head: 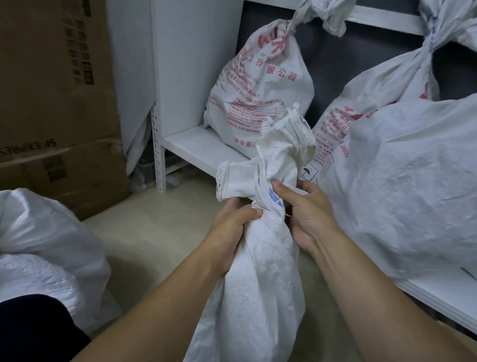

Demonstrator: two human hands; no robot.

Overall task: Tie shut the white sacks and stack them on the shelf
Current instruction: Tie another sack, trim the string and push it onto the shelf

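A white woven sack (254, 290) stands on the floor in front of me, its neck twisted into a knot (267, 196) with loose ends sticking up. My left hand (233, 232) grips the neck just below the knot. My right hand (304, 211) holds the knot from the right, thumb across it. On the low white shelf (194, 146) stand tied sacks: one with red print (261, 88) at the back, another (381, 86) to its right, and a large one (420, 181) nearest me.
Another white sack (27, 244) lies on the floor at lower left, beside my dark-clothed knee (14, 331). Stacked cardboard boxes (45, 80) stand at the left. A perforated shelf post (158, 157) stands between the boxes and the shelf. Beige floor lies between.
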